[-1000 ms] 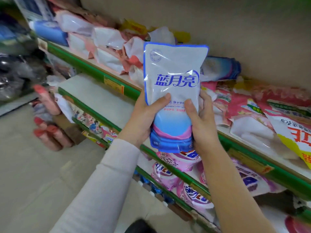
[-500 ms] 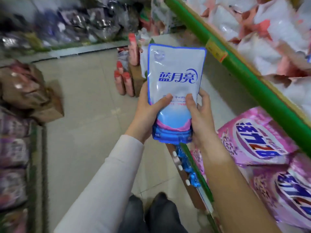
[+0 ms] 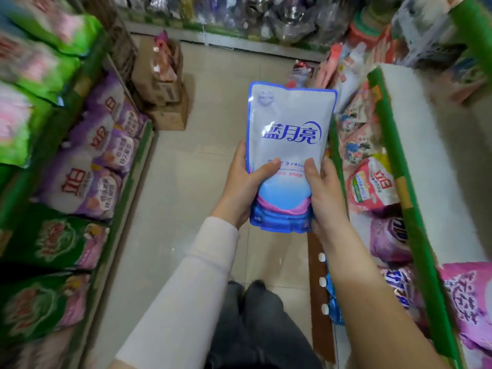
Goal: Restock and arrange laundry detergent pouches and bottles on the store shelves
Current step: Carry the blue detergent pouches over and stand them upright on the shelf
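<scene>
Since the earlier frames the view has swung off the right shelf (image 3: 391, 145) and now looks down the aisle between two rows of shelves. The pouch (image 3: 287, 145) is held as before, now above the floor (image 3: 186, 182). The left hand (image 3: 245, 187) clamps the pouch's lower left edge, its thumb (image 3: 266, 169) across the front and its other fingers hidden behind. The right hand (image 3: 326, 198) clamps the lower right edge the same way. The pouch stands upright, long axis vertical, with the printed face to the camera, blue base down and sealed top up.
</scene>
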Demonstrator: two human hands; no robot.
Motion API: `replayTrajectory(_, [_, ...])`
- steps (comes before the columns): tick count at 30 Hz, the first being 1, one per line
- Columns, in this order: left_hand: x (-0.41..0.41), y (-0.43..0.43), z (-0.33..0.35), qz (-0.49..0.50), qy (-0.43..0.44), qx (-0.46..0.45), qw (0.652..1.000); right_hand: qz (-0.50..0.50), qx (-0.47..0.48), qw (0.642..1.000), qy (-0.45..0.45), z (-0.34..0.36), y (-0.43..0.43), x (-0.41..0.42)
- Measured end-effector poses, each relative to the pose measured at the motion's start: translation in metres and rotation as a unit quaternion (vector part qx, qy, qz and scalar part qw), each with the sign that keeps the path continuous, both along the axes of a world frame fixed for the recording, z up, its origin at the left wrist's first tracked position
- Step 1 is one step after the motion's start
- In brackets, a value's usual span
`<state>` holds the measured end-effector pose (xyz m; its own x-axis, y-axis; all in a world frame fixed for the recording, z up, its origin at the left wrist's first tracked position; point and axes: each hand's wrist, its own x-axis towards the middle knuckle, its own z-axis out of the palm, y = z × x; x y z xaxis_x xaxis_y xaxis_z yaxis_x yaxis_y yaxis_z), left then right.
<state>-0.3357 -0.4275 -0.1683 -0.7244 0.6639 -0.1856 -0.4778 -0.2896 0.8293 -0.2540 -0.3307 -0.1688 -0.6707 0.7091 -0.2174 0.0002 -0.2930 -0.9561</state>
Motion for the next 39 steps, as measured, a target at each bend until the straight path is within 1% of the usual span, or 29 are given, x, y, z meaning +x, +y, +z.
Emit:
replayTrajectory(3, [-0.013,-0.025,-0.006,0.053,-0.012,-0.009,0.998,0.054,-0.004,0.999,-0.002,-0.006,-0.017,-0.024])
replayTrajectory(7, [-0.023,-0.055,-0.012,0.141,-0.021,-0.033,0.989,0.135,-0.039,0.990,-0.005,-0.016,-0.038,-0.053])
replayTrajectory(10, [-0.026,-0.078,-0.013,0.209,-0.013,-0.045,0.977,0.206,-0.044,0.978,-0.018,-0.021,-0.052,-0.073])
replayTrajectory(14, [-0.032,-0.115,-0.011,0.310,0.000,-0.060,0.949,0.303,-0.044,0.952,-0.010,-0.020,-0.084,-0.101])
replayTrajectory(19, [-0.027,-0.176,-0.003,0.422,0.002,-0.077,0.903,0.397,-0.046,0.917,-0.012,-0.010,-0.146,-0.123])
replayTrajectory(21, [-0.027,-0.207,0.005,0.460,0.018,-0.076,0.885,0.429,-0.037,0.903,-0.002,-0.001,-0.179,-0.133])
replayTrajectory(25, [-0.025,-0.269,0.026,0.516,0.046,-0.078,0.852,0.485,-0.034,0.873,0.034,0.017,-0.248,-0.148])
replayTrajectory(31, [-0.016,-0.355,0.046,0.598,0.050,-0.079,0.796,0.549,0.005,0.834,0.063,0.039,-0.344,-0.161])
replayTrajectory(34, [-0.019,-0.389,0.058,0.628,0.079,-0.091,0.769,0.578,0.001,0.813,0.070,0.052,-0.381,-0.168])
replayTrajectory(39, [-0.035,-0.434,0.089,0.681,0.106,-0.121,0.715,0.617,0.013,0.779,0.113,0.085,-0.434,-0.194])
